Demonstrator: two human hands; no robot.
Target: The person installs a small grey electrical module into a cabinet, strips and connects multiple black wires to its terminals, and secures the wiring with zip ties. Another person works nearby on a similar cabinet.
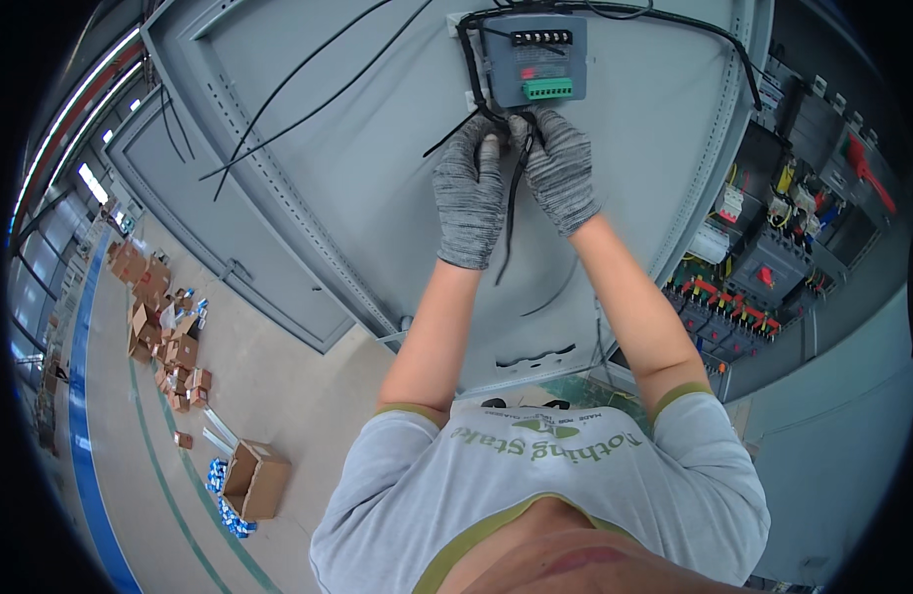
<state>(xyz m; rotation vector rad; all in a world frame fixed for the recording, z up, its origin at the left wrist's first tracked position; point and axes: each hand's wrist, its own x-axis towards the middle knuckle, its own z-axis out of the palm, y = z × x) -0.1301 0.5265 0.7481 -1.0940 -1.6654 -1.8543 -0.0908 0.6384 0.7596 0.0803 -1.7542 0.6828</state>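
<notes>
Near 1 o'clock, the left hand and right hand pinch black wires under a small box on a big gray door. Brown boxes sit on the pale floor near 9 o'clock, near a blue stripe.

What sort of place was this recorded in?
Most likely a factory hall or workshop where electrical cabinets are wired: there is a metal door carrying a module and black cables, breakers at the right, and cardboard boxes on a line-marked floor.
</notes>
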